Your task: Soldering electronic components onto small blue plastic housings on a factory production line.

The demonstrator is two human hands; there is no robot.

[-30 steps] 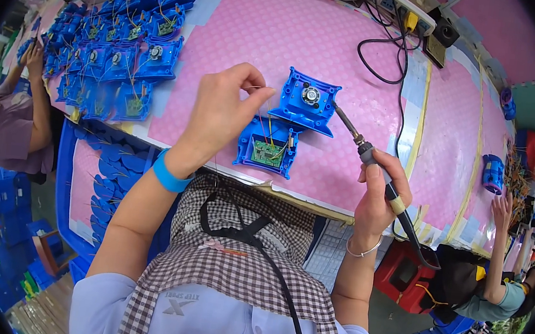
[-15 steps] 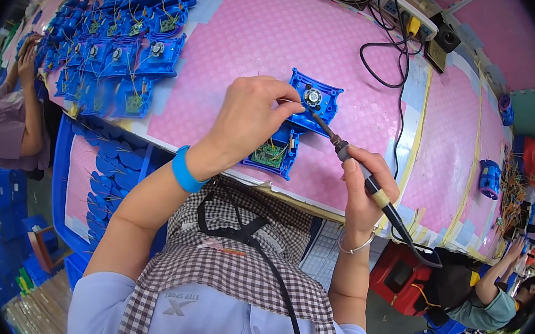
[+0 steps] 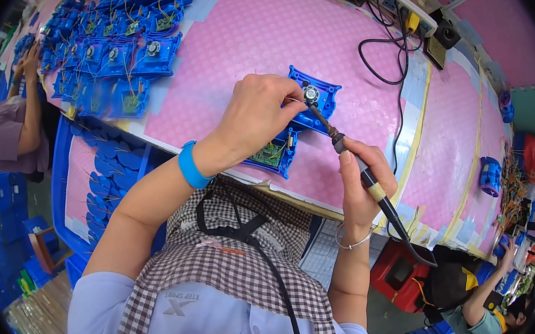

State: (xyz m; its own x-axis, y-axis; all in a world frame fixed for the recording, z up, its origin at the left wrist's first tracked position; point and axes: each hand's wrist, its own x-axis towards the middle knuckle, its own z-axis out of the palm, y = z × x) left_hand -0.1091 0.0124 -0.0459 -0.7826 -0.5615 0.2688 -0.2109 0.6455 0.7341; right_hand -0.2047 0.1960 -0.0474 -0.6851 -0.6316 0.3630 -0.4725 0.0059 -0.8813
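Observation:
My right hand (image 3: 367,180) grips a soldering iron (image 3: 354,151) by its dark handle. The iron's tip meets the lower edge of a round speaker (image 3: 311,94) set in a blue plastic shell (image 3: 325,116). Thumb and forefinger of my left hand (image 3: 254,115) are pinched on a thin wire (image 3: 295,99), whose end is beside the tip at the speaker. Just below, touching or nearly touching that shell, lies a second blue shell piece with a green circuit board (image 3: 267,155). My left hand and wrist partly cover this lower piece.
Rows of blue shells (image 3: 111,55) with boards and speakers fill the table's left. A blue bin (image 3: 63,202) holds more blue parts. Black cable (image 3: 379,80) runs from a power strip (image 3: 417,17) at the back. A stand (image 3: 434,53) is nearby. Two other people work left and right.
Both hands stay at the speaker with only slight shifts. The person at the right has moved, now holding a blue part.

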